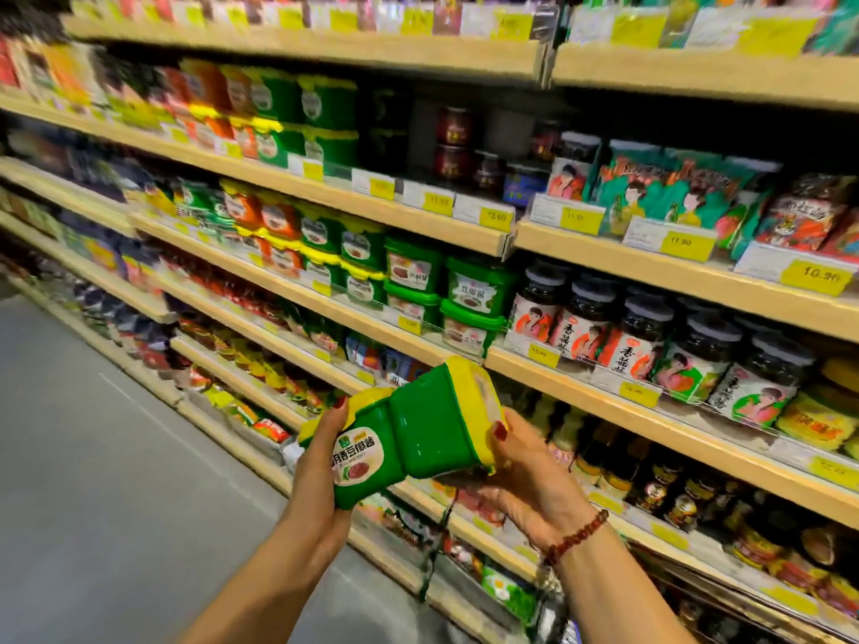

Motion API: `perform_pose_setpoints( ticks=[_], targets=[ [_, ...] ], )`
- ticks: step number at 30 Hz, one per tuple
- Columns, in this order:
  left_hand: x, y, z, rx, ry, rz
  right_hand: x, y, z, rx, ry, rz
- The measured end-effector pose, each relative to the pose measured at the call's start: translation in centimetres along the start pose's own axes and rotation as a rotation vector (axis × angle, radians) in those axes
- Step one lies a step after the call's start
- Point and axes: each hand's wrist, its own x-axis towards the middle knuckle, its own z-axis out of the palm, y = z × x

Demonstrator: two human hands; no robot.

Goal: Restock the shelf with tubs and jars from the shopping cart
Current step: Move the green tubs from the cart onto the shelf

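Ahead, shelf tubs, jars crowd beyond held tubs.

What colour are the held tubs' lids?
Yellow lids on green tubs; head view.

grey floor runs beside long pale wooden shelving.

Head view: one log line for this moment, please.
left hand: grips labelled green tub | right hand: grips second green tub | tubs: stacked, tipped sideways | shelf: tubs not yet placed
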Motion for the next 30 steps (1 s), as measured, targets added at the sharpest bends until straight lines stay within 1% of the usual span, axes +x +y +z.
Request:
perform_pose_setpoints(
  ticks=[4,8,11,14,18,20,24,26,29,30],
  targets=[
    [1.2,4.7,-3.1,0.015,-0.007,0.05,2.9,1.5,4.6,0.007,0.007,-0.008],
    [2.2,8.6,-5.4,0.005,0.049,0.096,5.9,3.2,8.2,0.083,0.002,-0.023],
    [3.4,10.9,-6.9,-0.001,0.08,0.116,7.9,3.4,10.1,0.117,-0.066,-0.041],
    [4.7,13.1,-7.3,0.023,0.056,0.159,10.5,3.2,11.4,0.1,-0.137,-0.069],
    [7.8,15.6,-8.5,0.039,0.076,0.176,14.9,2.4,12.6,0.173,-0.063,-0.113],
    [9.5,16.5,-8.7,0.055,0.101,0.164,17.4,1.9,13.2,0.241,-0.062,-0.151],
    [13.9,18.8,-7.9,0.024,0.041,0.202,22.5,1.2,15.0,0.299,-0.088,-0.242],
    [16.6,19.3,-7.8,0.014,0.055,0.227,25.2,0.6,15.6,0.301,-0.085,-0.302],
    [21.0,20.8,-7.6,0.021,0.168,0.204,29.2,-1.0,16.7,0.287,-0.067,-0.346],
    [21.9,21.2,-7.5,0.009,0.15,0.24,30.5,-1.6,16.7,0.274,-0.049,-0.367]
  ],
)
